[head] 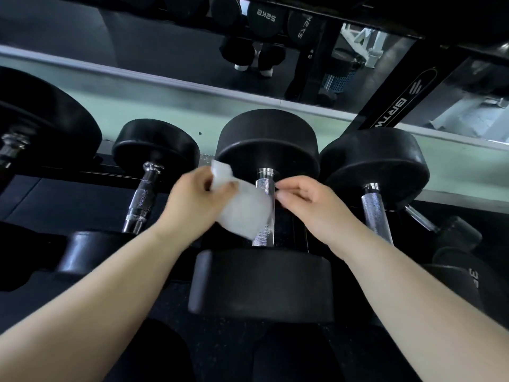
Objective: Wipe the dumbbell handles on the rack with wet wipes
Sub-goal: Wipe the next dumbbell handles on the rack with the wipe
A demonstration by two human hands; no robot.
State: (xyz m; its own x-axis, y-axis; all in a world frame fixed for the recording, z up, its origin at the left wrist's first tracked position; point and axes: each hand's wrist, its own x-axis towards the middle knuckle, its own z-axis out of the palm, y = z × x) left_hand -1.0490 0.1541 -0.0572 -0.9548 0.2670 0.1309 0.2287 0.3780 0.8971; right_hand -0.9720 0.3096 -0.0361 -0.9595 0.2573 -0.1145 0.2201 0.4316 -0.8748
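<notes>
A white, thin, slightly translucent wet wipe (243, 209) hangs crumpled from the left hand (192, 201), whose thumb and curled fingers pinch its upper corner. The sheet drapes across the left side of the chrome, knurled handle (265, 185) of the middle black round-headed dumbbell (261, 285). It covers most of the bar's mid-length, so bare metal shows only above and below the cloth. The right hand (305, 199) sits just to the right of the same bar, its fingers curled inward with thumb and forefinger tips drawn together at the wipe's right edge. Motion blur makes it impossible to tell whether they actually nip the cloth. The dumbbell lies on the black metal rack (396, 106) with its handle pointing away from the person, one rubber head close and the other far. Beside it lie a smaller dumbbell with a stepped chrome handle (140, 201) on the left and another with a straight knurled handle (376, 212) on the right. A wall mirror (165, 51) runs behind the row.
</notes>
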